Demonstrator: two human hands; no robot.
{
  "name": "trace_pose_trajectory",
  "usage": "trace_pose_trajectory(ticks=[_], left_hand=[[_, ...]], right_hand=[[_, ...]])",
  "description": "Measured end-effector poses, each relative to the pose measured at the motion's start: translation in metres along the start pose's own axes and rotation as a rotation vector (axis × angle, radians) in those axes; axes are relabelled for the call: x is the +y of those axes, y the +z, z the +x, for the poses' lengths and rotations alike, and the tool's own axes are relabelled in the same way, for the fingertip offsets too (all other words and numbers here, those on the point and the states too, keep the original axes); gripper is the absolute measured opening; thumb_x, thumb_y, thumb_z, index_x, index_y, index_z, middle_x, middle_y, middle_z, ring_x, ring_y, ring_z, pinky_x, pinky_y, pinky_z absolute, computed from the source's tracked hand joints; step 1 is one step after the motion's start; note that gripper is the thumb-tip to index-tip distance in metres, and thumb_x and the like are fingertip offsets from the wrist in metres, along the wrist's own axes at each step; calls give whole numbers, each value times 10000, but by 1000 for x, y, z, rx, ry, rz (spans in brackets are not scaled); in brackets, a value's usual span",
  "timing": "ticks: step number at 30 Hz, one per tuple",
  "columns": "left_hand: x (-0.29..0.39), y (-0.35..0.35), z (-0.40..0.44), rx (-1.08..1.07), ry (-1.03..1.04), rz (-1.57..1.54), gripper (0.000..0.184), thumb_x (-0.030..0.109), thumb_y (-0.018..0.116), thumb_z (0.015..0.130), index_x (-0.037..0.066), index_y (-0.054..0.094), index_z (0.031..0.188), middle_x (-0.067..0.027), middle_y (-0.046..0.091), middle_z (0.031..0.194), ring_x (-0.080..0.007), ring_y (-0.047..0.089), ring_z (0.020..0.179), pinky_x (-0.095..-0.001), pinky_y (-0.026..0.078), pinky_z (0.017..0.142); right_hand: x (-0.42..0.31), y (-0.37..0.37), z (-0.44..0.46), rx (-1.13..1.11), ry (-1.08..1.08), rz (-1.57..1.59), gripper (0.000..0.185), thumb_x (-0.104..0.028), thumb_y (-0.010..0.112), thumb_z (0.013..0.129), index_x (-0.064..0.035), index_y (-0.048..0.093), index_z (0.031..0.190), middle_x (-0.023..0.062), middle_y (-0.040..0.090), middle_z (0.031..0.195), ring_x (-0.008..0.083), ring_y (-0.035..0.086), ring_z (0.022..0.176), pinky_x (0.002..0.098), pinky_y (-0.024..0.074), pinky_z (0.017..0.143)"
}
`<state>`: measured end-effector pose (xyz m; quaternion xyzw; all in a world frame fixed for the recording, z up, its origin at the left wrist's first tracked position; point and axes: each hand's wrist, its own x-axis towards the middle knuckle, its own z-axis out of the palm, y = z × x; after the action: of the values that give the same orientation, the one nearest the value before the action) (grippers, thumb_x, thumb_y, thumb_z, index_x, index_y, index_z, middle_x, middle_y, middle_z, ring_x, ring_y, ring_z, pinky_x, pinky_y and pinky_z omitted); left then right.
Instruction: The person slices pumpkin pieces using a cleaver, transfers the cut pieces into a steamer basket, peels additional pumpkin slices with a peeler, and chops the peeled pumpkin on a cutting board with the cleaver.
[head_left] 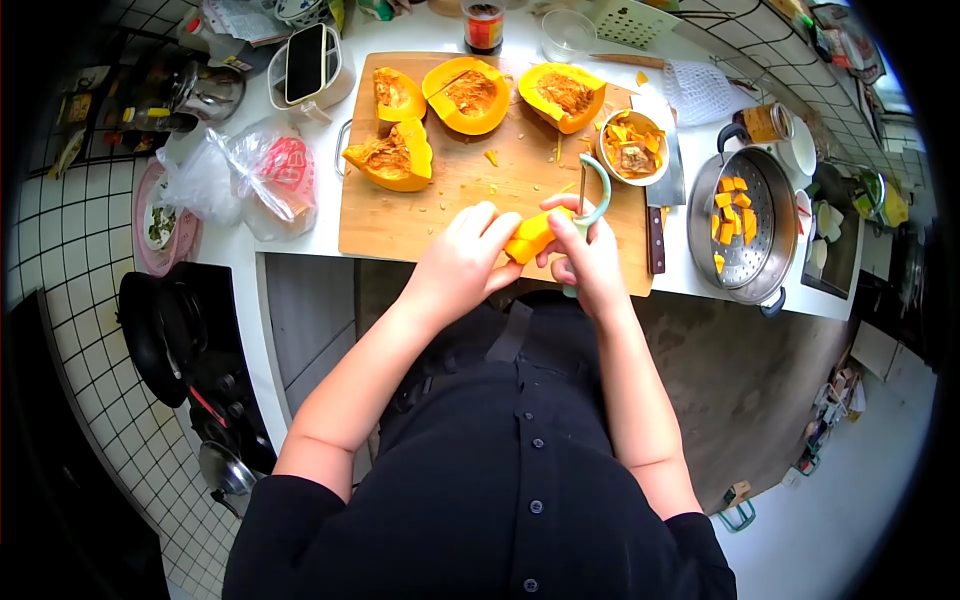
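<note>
Above the cutting board's (pixel 480 215) near part, a pumpkin piece (pixel 530 238) was pinched by the left hand (pixel 458 258), apparently for steadiness against the peeler (pixel 604 192) gripped in the right hand (pixel 594 262). The scrap bowl (pixel 636 182) was placed at far right, presumably within easy reach.

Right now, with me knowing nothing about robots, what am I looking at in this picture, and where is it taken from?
There is no robot here: a person works with two bare hands, and this single picture comes from a camera on their head, looking down. On the cutting board lie four large pumpkin pieces, a bowl of scraps and a knife. To the right, a metal pot holds orange cubes. The left hand holds a small orange piece; the right hand grips a pale green peeler.
</note>
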<state>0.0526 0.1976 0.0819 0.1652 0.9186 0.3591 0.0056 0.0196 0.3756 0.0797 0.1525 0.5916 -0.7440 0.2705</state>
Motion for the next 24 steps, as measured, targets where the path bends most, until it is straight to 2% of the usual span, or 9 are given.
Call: trace_pose_trajectory(ticks=[1,2,6,10,13,18,21,23,24], left_hand=[[1,1,2,-8,15,-8,431,145,724,732,32,531,1100,-139,529,961,-329,547,916,-372,469,782],[1,1,5,-14,29,-16,426,139,719,734,31,530,1101,-139,523,967,-323,544,926,-368,467,786],[-2,-2,11,-13,-10,-110,380,126,682,771,21,528,1102,-125,515,968,-263,548,945,-338,461,792],[-20,4,6,-64,-334,-355,251,103,586,863,4,533,1088,-91,538,974,-159,563,893,-263,459,755],[-28,17,14,-72,-361,-342,218,82,575,868,-5,542,1065,-95,559,965,-157,575,868,-260,470,742],[8,37,87,95,-2,-269,130,-46,534,863,-19,571,985,-100,593,849,-172,633,756,-272,507,707],[44,51,143,168,127,-380,142,-48,501,877,-17,573,995,-110,621,910,-175,653,832,-279,510,741],[43,86,179,158,230,-383,170,-25,483,880,-5,571,1023,-131,634,976,-227,645,926,-315,502,803],[35,114,193,85,241,-240,184,21,482,879,35,580,1035,-144,634,1027,-273,613,1009,-430,445,912]], right_hand=[[1,-1,3,-4,-16,-47,225,-188,653,877,-68,527,1020,36,564,665,38,435,448,181,264,373],[3,-5,5,9,10,-54,207,-168,649,880,-70,528,1017,-2,512,609,32,385,416,187,241,377],[13,-23,7,31,-55,63,182,-115,641,878,-71,539,1022,-49,430,631,24,327,422,196,220,390],[10,-49,3,114,-105,88,197,-83,628,880,-74,559,1064,-31,464,713,21,348,466,183,253,416],[5,-66,-6,187,-139,111,199,-69,617,883,-62,556,1073,-3,495,784,24,360,482,172,284,428],[-5,-90,-27,308,-214,205,183,-68,585,900,-45,551,1078,23,502,861,34,382,521,177,323,447],[-3,-111,-38,323,-222,329,178,-93,563,914,-49,552,1086,43,518,939,42,420,606,184,342,472],[-4,-121,-44,318,-209,469,182,-102,556,917,-55,553,1092,52,526,973,47,439,656,190,347,481],[-3,-126,-45,305,-191,507,194,-124,544,923,-62,552,1106,60,538,1002,57,460,720,196,354,493]])
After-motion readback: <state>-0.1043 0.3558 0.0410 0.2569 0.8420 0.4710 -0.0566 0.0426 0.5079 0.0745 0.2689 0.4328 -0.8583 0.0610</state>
